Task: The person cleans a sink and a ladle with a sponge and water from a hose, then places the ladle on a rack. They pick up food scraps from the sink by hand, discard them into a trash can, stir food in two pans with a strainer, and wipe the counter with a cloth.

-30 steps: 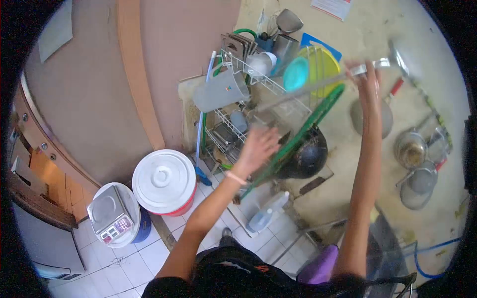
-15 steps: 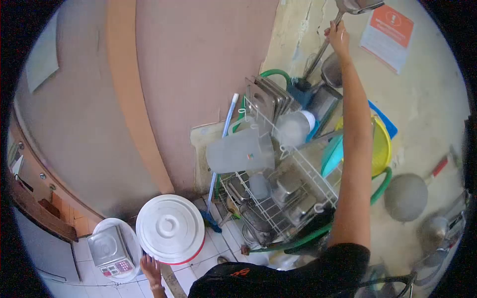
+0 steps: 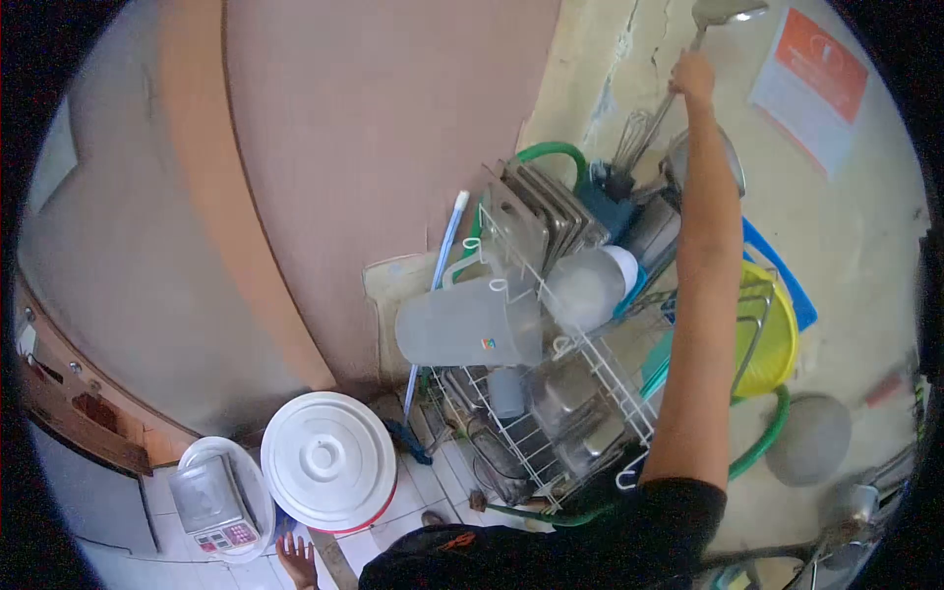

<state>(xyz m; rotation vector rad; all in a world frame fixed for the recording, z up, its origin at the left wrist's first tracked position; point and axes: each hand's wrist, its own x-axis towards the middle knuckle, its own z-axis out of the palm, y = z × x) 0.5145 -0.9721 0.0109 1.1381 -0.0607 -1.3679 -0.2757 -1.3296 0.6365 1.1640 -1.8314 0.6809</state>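
Observation:
My right hand [image 3: 694,79], arm stretched far up over the rack, is wrapped around the long handle of a metal ladle [image 3: 728,12] whose bowl points up at the top of the view. The handle slants down toward a wire whisk [image 3: 632,138] and a dark blue holder [image 3: 605,206]. A round metal pan or strainer [image 3: 723,162] shows partly behind my forearm. Low on the left, my left hand [image 3: 296,561] hangs empty with fingers spread, just below a white lidded bucket [image 3: 329,462].
A white wire rack [image 3: 600,369] carries a clear plastic pitcher [image 3: 462,323], metal pans [image 3: 565,388] and upright metal lids [image 3: 551,211]. Beside it are a yellow basin [image 3: 772,339] and green hose [image 3: 762,447]. A weighing scale [image 3: 211,501] sits left of the bucket.
My view has shifted, so the rack and wall notice appear lower. My right hand keeps hold of the ladle; the whisk shows more clearly. My left hand's fingers are more spread.

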